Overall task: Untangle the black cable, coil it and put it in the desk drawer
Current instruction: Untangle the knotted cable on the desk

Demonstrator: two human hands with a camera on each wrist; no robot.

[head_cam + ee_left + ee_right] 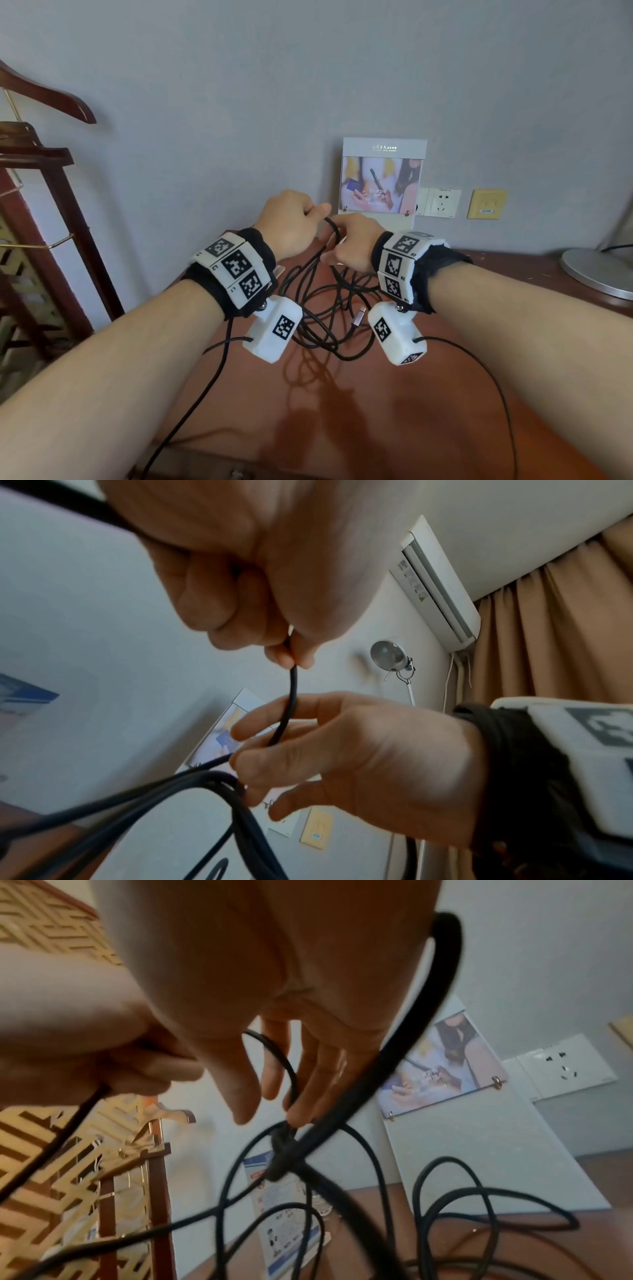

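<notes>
The black cable (pixel 322 308) lies in a tangle of loops on the red-brown desk (pixel 462 394), its silver plug (pixel 359 317) among them. Both hands are raised above the tangle, close together. My left hand (pixel 318 210) is a fist and pinches a strand (pixel 293 680) between thumb and forefinger. Just below and to its right, my right hand (pixel 334 246) holds the same strand with its fingertips (pixel 296 1107), right above a knot (pixel 281 1153). Several loops hang from the knot down to the desk. No drawer shows clearly.
A framed card (pixel 382 178) leans on the wall behind the hands, with wall sockets (pixel 442 202) to its right. A round lamp base (pixel 599 270) stands at the desk's right. A dark wooden rack with a hanger (pixel 41 205) is on the left.
</notes>
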